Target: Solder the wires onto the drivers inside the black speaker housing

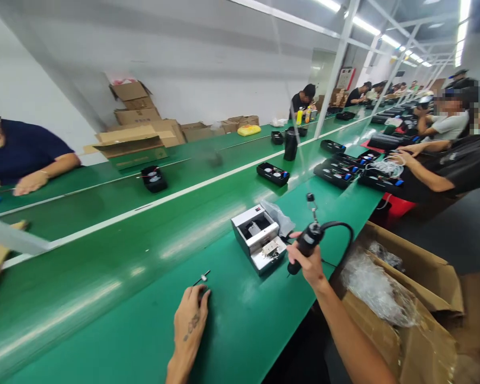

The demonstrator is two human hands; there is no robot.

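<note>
My right hand (312, 264) is wrapped round a black electric screwdriver (307, 242). The tool points bit-down over the bench edge, and its cable loops off to the right. Just left of it stands a silver and black screw feeder (260, 237), with a clear plastic bag (279, 216) behind. My left hand (191, 314) rests low over the green bench, thumb and fingers curled together round a small dark thing, mostly hidden. A thin rod with a small white piece (204, 277) shows beyond the fingertips; whether it joins the dark thing I cannot tell.
Black speaker-like housings (272, 174) lie along the green conveyor (208, 186) and bench. Cardboard boxes with plastic wrap (380, 288) stand at lower right. A metal post (338, 69) rises ahead. Co-workers sit along both sides, one person's arm (36, 178) at far left.
</note>
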